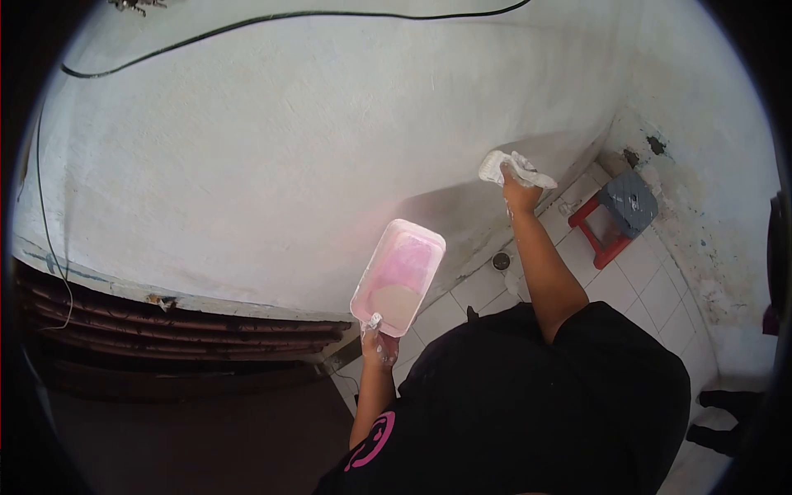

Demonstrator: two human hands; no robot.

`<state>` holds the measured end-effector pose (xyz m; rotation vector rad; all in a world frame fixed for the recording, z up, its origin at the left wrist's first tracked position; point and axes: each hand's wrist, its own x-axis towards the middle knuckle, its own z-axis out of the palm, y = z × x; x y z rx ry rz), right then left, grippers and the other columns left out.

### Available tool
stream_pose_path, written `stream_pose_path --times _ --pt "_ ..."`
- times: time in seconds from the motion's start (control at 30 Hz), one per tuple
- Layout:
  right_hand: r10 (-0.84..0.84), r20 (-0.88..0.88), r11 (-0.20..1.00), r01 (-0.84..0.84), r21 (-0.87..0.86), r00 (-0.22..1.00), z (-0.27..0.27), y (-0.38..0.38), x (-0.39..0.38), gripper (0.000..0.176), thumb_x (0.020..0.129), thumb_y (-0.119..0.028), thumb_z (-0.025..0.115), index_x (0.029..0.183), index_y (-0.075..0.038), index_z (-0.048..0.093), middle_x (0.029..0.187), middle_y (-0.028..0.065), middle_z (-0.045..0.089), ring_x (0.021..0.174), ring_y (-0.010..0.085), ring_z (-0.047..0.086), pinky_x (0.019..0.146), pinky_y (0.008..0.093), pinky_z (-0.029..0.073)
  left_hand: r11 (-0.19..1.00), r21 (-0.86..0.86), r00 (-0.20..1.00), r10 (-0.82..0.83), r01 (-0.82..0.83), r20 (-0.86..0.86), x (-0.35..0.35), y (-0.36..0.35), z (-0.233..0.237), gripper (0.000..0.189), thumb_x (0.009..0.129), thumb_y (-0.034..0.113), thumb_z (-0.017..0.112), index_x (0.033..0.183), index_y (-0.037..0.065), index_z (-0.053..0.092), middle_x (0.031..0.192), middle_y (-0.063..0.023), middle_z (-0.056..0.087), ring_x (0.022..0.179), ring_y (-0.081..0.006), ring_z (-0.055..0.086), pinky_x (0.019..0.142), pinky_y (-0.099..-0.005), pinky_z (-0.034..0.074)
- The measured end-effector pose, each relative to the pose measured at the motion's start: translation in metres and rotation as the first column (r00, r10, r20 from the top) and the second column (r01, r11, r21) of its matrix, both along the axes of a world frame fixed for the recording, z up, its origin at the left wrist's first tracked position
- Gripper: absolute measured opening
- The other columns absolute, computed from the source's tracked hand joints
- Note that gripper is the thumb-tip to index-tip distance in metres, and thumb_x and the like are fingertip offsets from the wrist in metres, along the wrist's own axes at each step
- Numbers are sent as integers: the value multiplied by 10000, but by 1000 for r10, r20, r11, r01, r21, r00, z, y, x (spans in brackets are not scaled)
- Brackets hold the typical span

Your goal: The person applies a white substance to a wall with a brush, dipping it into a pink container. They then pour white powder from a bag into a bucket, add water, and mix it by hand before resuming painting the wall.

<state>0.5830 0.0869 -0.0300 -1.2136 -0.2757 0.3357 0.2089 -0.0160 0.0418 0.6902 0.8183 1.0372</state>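
Observation:
My left hand (381, 348) grips a pink plastic tub (370, 279) by its lower end, with the thumb over the rim. A pool of whitish paint (393, 305) lies in the tub's near end, and the base shows pink farther up. My right hand (520, 191) is closed around a white, paint-soaked rag (493, 167), held right at the wall (330, 140) with a shadow beside it. White smears cover the fingers of both hands. Exactly how the rag is folded in my fingers is hidden.
A stool (629, 205) with red legs and a grey top stands in the corner by a peeling wall (701, 223). A small round container (501, 261) sits on the tiled floor (606, 293). A black cable (305, 13) crosses the wall; dark red curtain fabric (165, 322) hangs lower left.

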Motion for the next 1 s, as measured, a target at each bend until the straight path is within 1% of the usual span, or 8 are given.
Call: stream_pose_path --times 0.3,0.5,0.57,0.67,0.73,0.83,0.97,1.0 --pt "-37 31 866 16 499 999 223 8 7 427 745 -146 762 1102 13 590 1110 99 632 1010 202 591 902 318 454 998 -22 998 -60 60 -11 -5 5 7 662 826 213 588 1389 48 281 1313 -148 445 1186 -314 496 939 -514 467" --pt "-119 469 924 270 -269 875 12 23 -22 425 800 -207 713 1143 9 585 1138 106 621 1056 225 580 945 338 421 996 24 994 -84 85 -65 -14 6 0 649 850 333 561 1375 34 323 1325 -150 458 1199 -323 480 964 -534 427" --pt "-17 -53 974 5 -225 998 -39 11 -41 439 793 -197 718 1160 -3 575 1167 93 609 1103 220 550 976 341 399 996 38 994 -76 79 -76 -16 4 -1 648 849 332 563 1373 35 325 1324 -152 460 1200 -320 480 965 -533 427" --pt "-100 122 993 106 -46 988 -42 28 -24 416 750 -165 743 1096 12 596 1087 147 628 1019 259 597 907 375 455 997 43 995 -68 71 -78 -9 6 -5 638 850 331 563 1368 37 335 1318 -152 466 1193 -317 488 957 -532 435" --pt "-232 372 962 269 -52 899 46 43 -3 404 739 -174 754 1063 8 596 1042 133 632 1001 242 598 893 360 459 998 16 996 -54 56 -65 -9 0 -10 631 852 332 562 1364 38 341 1315 -150 470 1184 -317 496 949 -534 443" --pt "-275 276 919 167 358 921 181 58 15 380 738 -114 765 1035 2 560 971 82 616 917 176 590 808 286 485 999 37 998 -25 27 -51 -1 1 -6 613 855 324 559 1359 44 350 1302 -145 484 1161 -313 519 925 -527 469" --pt "-117 76 944 87 319 990 270 64 1 462 715 -193 794 1069 -22 552 964 65 619 889 173 585 788 307 477 1000 -29 1000 -9 9 -3 -3 -1 -11 611 859 311 560 1366 49 339 1303 -141 485 1166 -311 517 906 -521 484" --pt "-359 458 925 245 289 813 239 90 14 469 725 -270 788 1057 -26 565 959 75 621 886 204 593 809 323 468 1000 -29 1000 11 -11 -11 -1 -2 -10 615 861 314 559 1368 48 336 1311 -142 476 1168 -313 515 909 -524 482"
